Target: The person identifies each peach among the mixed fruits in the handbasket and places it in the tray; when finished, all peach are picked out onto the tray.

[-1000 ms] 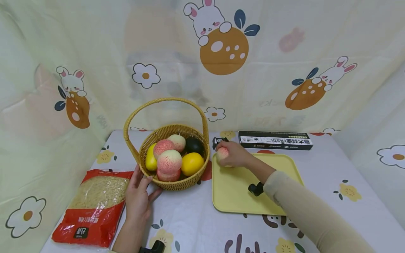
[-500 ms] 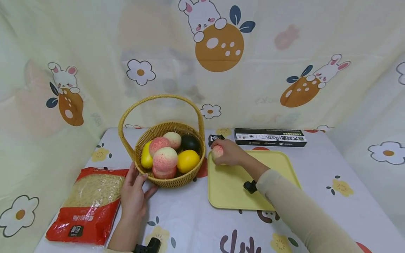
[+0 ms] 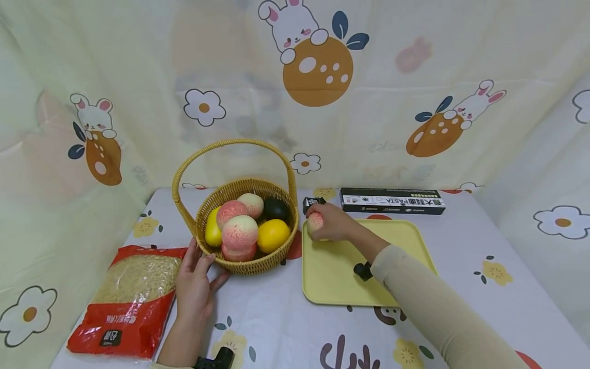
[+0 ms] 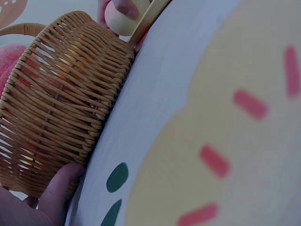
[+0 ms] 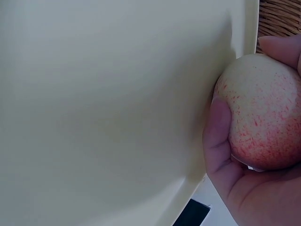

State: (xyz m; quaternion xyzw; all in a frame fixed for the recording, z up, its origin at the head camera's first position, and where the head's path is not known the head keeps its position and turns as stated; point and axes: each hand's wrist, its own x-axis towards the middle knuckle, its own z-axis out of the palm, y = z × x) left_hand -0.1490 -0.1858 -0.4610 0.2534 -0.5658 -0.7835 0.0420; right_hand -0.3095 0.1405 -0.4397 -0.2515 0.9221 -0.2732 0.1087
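My left hand [image 3: 195, 287] rests against the lower left side of a wicker basket [image 3: 255, 265]. In the left wrist view its thumb [image 4: 59, 188] lies along the basket's wall near the base. Inside are several pink-and-cream peaches [image 3: 239, 233], a yellow lemon [image 3: 274, 236], another yellow fruit [image 3: 213, 228] and a dark round fruit [image 3: 276, 209]. My right hand [image 3: 336, 223] holds a peach [image 5: 263, 108] at the far left corner of the yellow tray [image 3: 343, 282]. Fingers and thumb wrap around that peach, partly hiding it in the head view.
A red bag of pasta [image 3: 131, 302] lies left of my left hand. Behind the tray stands a long black pasta box [image 3: 392, 201], with a small black box [image 3: 313, 203] beside it, partly behind my right hand. A patterned curtain [image 3: 258, 51] hangs behind the table.
The whole head view has shifted slightly to the left and up. My left hand stays at the basket, and my right hand keeps holding the peach at the tray's corner.
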